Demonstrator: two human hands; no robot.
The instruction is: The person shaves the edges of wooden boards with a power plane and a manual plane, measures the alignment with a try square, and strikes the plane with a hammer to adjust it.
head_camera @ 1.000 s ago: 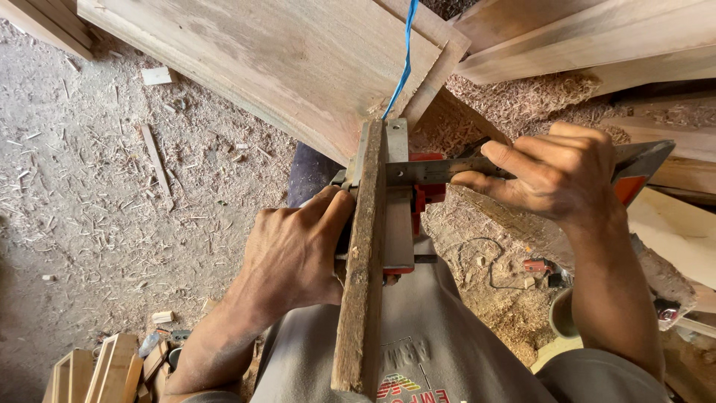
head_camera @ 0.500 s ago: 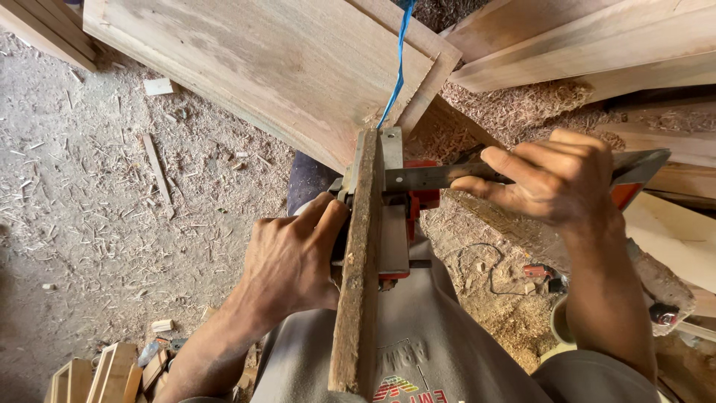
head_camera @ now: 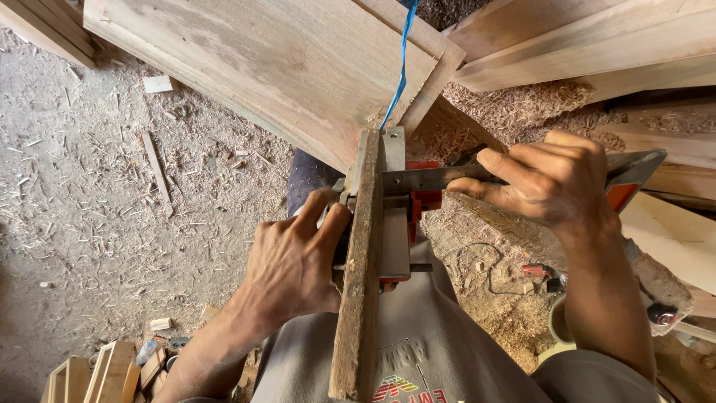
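little has changed over the last second: the left hand (head_camera: 294, 261) still wraps its grip around the side of the narrow wooden strip (head_camera: 362, 276), which runs upright through the lower centre of the frame over the person's lap. the right hand (head_camera: 548, 183) keeps its fingers pinched on the metal try square (head_camera: 440, 177), whose blade lies across the strip's upper end. the view has only drifted slightly. the square stays seated, so the checking or marking step appears to be held, not finished. a blue cord (head_camera: 399, 67) hangs above, and sawdust covers the floor (head_camera: 97, 209) on the left.
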